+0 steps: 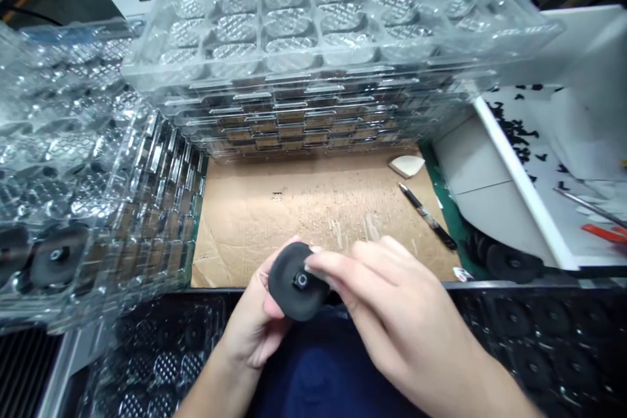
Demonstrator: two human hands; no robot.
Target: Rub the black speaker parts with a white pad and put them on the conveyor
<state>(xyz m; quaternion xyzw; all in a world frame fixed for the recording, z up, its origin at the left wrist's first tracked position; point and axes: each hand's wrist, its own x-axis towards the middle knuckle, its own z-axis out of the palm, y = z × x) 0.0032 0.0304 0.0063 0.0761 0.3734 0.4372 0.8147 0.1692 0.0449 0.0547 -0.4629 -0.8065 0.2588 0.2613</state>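
A round black disc (289,294) with a small raised hub at its centre is held up above the front edge of the cardboard. My left hand (255,320) grips it from the left, with fingers behind and the thumb at its lower edge. From the right, my right hand (392,300) is closed at the disc's right side, the index fingertip touching its face beside the hub. The right thumb is largely hidden, and I cannot see whether a small part sits between those fingers. Beneath the hands lies the cardboard sheet (304,209).
Stacked clear plastic trays (294,78) stand behind the cardboard; another stack (88,144) on the left holds black discs. A pen (426,215) and a pale wedge-shaped piece (406,165) lie at right. Beyond is a white bin (529,189) with small black parts. Dark trays (543,346) sit in front.
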